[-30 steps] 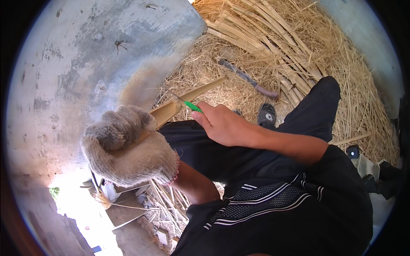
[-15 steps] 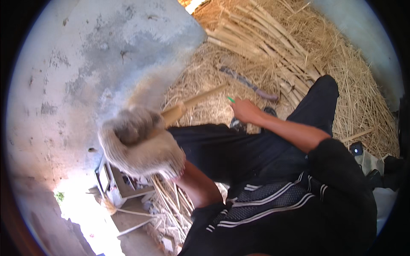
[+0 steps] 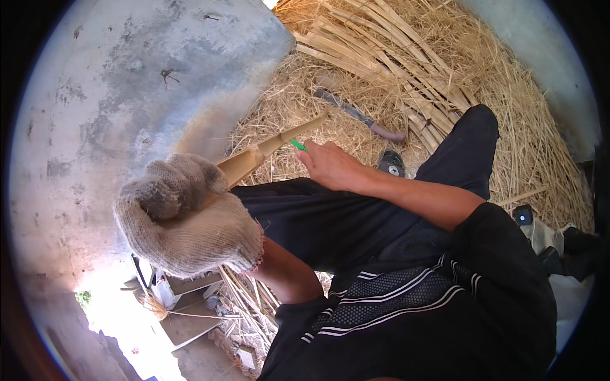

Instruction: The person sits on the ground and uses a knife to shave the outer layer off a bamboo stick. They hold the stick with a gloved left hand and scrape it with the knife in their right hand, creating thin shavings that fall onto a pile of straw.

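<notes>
My left hand (image 3: 184, 216), in a thick knitted grey-beige glove, is closed around one end of a split bamboo strip (image 3: 239, 166). The strip slants up and away to the right, with a raised node partway along and a narrower far part. My bare right hand (image 3: 329, 165) grips a small green object (image 3: 297, 145), mostly hidden in the fist; its kind cannot be made out. The green tip is close to the strip's narrow part; whether they touch I cannot tell. Both hands are above my dark trousers (image 3: 305, 219).
Pale shavings (image 3: 273, 101) cover the floor, with a pile of split bamboo strips (image 3: 394, 57) at the far right. A tool with a curved brown handle (image 3: 387, 133) lies there near my shoe (image 3: 391, 164). A stained wall (image 3: 127, 95) stands left. More thin strips (image 3: 248, 298) lie lower left.
Both hands have moved left. My right hand, with the green object, has come closer to the bamboo strip and its node. The left hand keeps its hold on the strip.
</notes>
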Tool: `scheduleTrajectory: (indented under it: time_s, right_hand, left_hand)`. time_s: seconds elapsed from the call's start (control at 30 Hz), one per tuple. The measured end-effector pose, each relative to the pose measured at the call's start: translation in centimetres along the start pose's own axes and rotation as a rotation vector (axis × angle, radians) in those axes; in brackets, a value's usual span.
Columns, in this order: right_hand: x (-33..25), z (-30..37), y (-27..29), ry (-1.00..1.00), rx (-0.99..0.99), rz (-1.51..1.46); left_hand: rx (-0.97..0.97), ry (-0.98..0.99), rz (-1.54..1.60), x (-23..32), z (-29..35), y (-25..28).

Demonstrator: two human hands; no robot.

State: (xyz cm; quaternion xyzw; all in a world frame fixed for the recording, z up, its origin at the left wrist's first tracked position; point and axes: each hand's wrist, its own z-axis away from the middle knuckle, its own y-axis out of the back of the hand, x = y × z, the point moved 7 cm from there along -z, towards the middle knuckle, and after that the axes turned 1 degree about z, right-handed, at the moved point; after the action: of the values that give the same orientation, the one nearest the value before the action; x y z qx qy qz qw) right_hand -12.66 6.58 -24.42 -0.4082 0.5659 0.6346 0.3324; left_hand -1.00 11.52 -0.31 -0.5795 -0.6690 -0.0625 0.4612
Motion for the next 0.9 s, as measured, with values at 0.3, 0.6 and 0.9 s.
scheduleTrajectory:
  time_s: [0.3,0.6,0.9]
  right_hand:
    - [0.0,-0.3,0.3,0.022,-0.046,0.012]
    - [2.7,-2.2,-0.8,0.008,-0.036,0.074]
    - [10.4,-4.6,-2.0,-0.002,0.029,0.231]
  left_hand:
    - [-0.064,0.026,-0.001,-0.3,-0.3,-0.3]
    - [0.015,-0.003,-0.031,-0.1,-1.0,-0.2]
    - [-0.111,0.017,0.042,-0.5,-1.4,-1.2]
